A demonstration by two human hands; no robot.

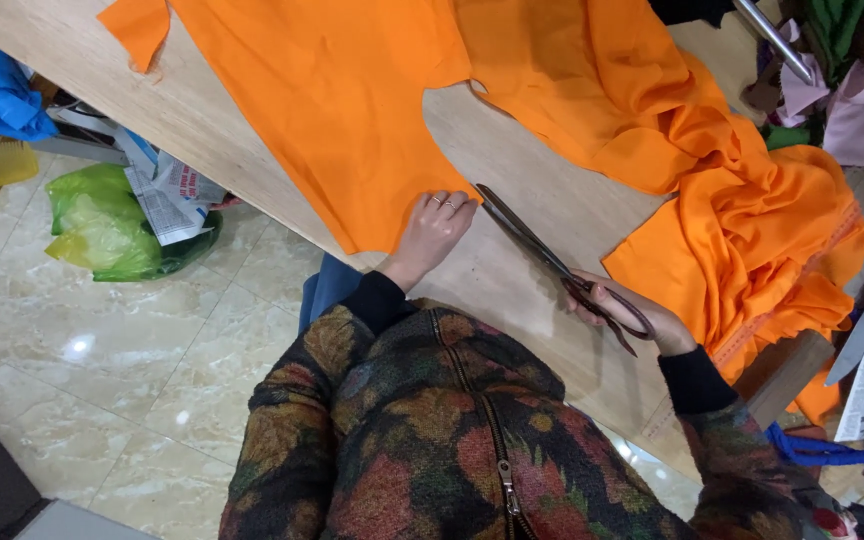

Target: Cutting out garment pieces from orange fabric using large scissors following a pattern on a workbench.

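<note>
Bare table (512,160) lay open between the flat cloth (342,110) and the heap (742,230) — a hand could slide there. The scissors (552,262) lay across the near end of that gap, blades apart, and the left hand (435,230) pressed the cloth's edge just beside them. The heap blocked the right side — piled high.

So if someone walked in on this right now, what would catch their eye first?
The bright orange fabric spread flat across the wooden table, with more of it bunched in a heap at the right end. Next, the long dark scissors in the right hand, blades pointing at the cut edge beside the left hand, which presses the cloth down. A green plastic bag sits on the tiled floor at left.
</note>
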